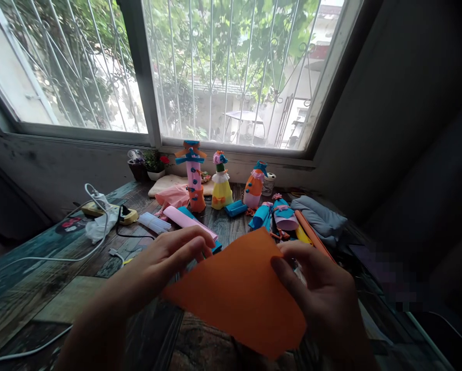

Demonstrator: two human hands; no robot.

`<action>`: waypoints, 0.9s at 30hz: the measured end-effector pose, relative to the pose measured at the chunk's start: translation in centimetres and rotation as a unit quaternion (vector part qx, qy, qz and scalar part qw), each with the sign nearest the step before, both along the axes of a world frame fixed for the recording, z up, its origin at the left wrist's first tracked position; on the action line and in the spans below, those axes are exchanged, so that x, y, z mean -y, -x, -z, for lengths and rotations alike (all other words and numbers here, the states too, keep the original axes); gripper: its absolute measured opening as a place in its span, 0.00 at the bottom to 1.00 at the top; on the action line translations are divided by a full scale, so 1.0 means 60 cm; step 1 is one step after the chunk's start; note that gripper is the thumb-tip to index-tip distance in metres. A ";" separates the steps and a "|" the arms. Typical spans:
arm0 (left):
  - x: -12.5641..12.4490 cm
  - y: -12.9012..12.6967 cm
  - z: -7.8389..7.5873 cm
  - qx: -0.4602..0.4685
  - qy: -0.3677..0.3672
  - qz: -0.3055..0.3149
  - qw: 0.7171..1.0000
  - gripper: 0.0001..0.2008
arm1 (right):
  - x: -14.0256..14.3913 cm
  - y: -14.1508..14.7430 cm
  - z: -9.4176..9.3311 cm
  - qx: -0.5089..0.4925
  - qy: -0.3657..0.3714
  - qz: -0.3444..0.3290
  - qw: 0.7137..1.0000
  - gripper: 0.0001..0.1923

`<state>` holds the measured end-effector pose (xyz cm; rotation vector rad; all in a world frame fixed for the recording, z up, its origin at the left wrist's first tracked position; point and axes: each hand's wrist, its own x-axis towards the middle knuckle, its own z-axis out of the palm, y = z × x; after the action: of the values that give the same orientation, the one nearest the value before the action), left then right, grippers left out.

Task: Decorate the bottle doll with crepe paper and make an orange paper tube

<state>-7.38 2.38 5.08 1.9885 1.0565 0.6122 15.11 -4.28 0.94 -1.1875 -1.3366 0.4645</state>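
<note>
head view: left hand (169,257) and right hand (316,288) pinched the orange paper sheet (242,293) by its opposite edges, above the table's (41,288) near edge. judged risk: an uneven pull could crease or tear it, as the sheet hung unsupported.

1 orange sheet (238,296), 3 standing paper dolls (221,183), 2 hands (165,257)

Paper sheet (241,293) before dolls (221,181)
</note>
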 end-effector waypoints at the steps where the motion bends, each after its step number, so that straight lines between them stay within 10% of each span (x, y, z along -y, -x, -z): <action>1: 0.003 0.004 0.001 0.015 -0.001 0.009 1.000 0.21 | 0.000 -0.004 -0.001 -0.020 0.025 0.018 0.999 0.05; 17: -0.019 -0.005 0.022 0.062 -0.318 -0.059 0.944 0.05 | 0.000 -0.023 -0.021 -0.212 0.148 -0.147 0.955 0.12; 27: -0.008 -0.019 0.028 0.120 -0.186 -0.009 0.975 0.12 | -0.001 -0.018 -0.017 -0.092 0.141 -0.172 0.971 0.12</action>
<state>-6.22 2.84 3.37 2.1506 0.8581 1.0979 16.21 -4.23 1.95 -1.1101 -1.3472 1.0183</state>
